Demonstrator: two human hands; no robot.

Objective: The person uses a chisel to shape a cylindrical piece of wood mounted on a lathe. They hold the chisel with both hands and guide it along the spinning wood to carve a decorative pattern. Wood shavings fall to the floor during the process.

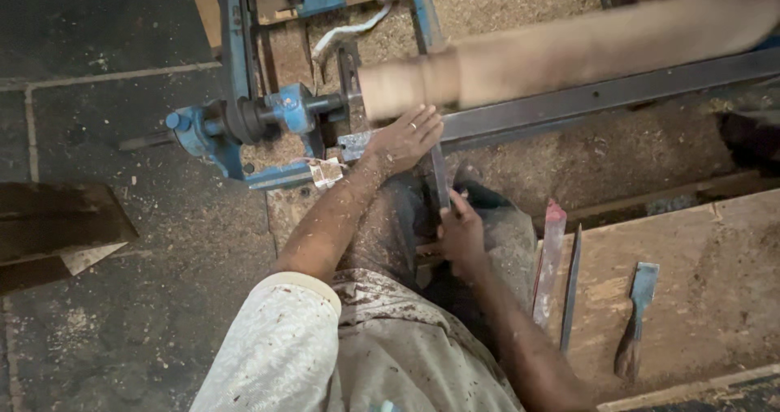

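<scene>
A long pale wooden cylinder (569, 50) is mounted across a blue lathe (268, 111) and looks blurred as if spinning. My left hand (404, 140) lies flat on the steel tool rest (585, 99), fingers pressing down the front part of a long chisel (439, 176) just under the cylinder's left end. My right hand (461, 235) grips the rear of the same chisel close to my body. The chisel's tip is hidden under my left fingers.
Three spare chisels lie on a wooden board (691, 298) at the right: a red-tipped one (549, 258), a thin dark one (571, 290) and a broad blue-bladed one (638, 314). Sawdust covers the floor. A dark plank (57, 225) lies at the left.
</scene>
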